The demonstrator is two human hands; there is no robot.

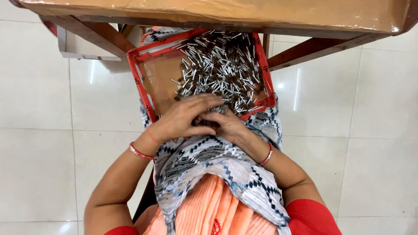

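A shallow red-rimmed tray (138, 82) rests tilted on the person's lap, its near edge lying on patterned grey-and-white cloth. Its brownish floor shows bare along the left side. Heaped across the middle and right is a dense pile of small silvery metal pins (222, 65), short, thin and straight, pointing every which way. The pile runs up to the far rim and down to the near edge, where some pins are hidden beneath the hands.
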